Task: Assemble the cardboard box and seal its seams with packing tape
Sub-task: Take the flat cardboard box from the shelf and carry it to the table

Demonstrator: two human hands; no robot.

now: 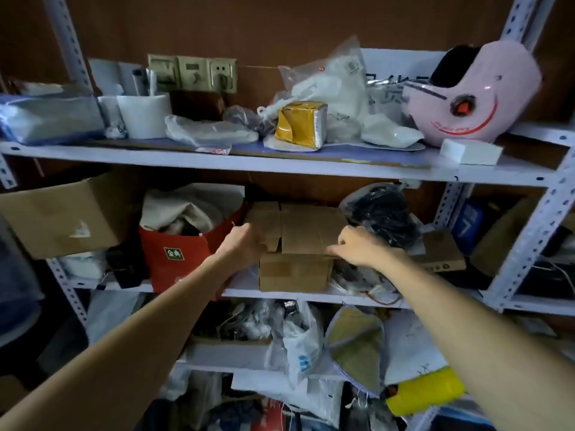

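though barely begun, gripped at both ends: flattened cardboard box [305,227] lying on a small closed box [294,273] on the middle shelf [239,294].
left hand [241,244] with fingers curled round its left edge, right hand [361,247] with fingertips pinching its front right edge. nothing folded up, no flap raised, no seam taped, no tape roll made out; by the look of it, all the assembling and sealing left to do. as for containers: at far left an open brown carton [62,216], inside hidden; next a red bag [177,259] stuffed with pale cloth [183,209]; past the hands a clear plastic bag [382,213] crammed with something dark, too blurred to name.
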